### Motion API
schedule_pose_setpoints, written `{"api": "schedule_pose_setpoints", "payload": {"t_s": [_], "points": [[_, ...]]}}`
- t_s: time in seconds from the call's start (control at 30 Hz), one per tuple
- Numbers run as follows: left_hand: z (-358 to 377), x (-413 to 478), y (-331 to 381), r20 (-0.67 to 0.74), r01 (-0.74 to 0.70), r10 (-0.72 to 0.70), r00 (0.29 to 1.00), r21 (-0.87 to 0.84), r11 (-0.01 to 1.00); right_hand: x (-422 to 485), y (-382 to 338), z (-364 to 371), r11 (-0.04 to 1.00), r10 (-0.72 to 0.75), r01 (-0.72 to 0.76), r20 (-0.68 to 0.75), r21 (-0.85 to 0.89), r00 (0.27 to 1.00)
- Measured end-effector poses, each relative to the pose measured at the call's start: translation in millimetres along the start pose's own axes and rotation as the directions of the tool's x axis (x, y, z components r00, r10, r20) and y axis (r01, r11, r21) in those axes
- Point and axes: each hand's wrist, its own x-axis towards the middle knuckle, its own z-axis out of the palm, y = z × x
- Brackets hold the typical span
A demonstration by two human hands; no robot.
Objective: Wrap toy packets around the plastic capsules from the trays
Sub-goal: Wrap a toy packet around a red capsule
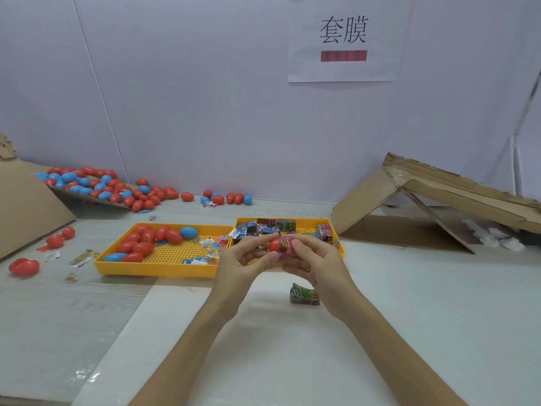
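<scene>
A red capsule (275,245) with a pink toy packet (286,246) partly around it is held in front of the trays, above the table. My left hand (243,260) pinches its red end with fingertips. My right hand (311,257) grips the packet side from the right. The left yellow tray (159,266) holds several red and blue capsules (146,240). The right yellow tray (341,249) holds several toy packets (265,228). A green packet (304,293) lies on the table below my right hand.
A heap of red and blue capsules (105,186) lies on cardboard at the back left, with loose ones (25,266) on the table's left. A folded cardboard piece (433,206) stands at the right. The white wall carries a paper sign (344,39).
</scene>
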Motion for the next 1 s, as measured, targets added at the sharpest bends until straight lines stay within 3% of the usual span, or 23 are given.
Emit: {"api": "schedule_pose_setpoints", "payload": {"t_s": [0.4,0.63,0.73,0.83,1.0], "points": [[-2,-1,-4,0.004,0.001,-0.001,1.0,0.037,0.999,-2,4,0,0.999,-0.017,0.021,0.074,-0.048,0.997],[-2,1,-12,-0.022,-0.068,0.073,0.997,0.179,0.981,0,8,-1,0.997,-0.01,0.014,0.051,-0.077,0.999],[-1,2,-17,-0.054,-0.139,0.159,0.986,0.274,0.952,0,10,3,0.957,-0.138,0.125,-0.032,-0.26,0.99],[0,2,-20,-0.049,-0.163,0.186,0.981,0.302,0.939,-2,11,2,0.835,-0.33,0.274,-0.036,-0.478,0.943],[0,1,-21,-0.017,-0.194,0.21,0.978,0.315,0.929,-3,9,1,0.753,-0.421,0.374,0.041,-0.542,0.906]]}}
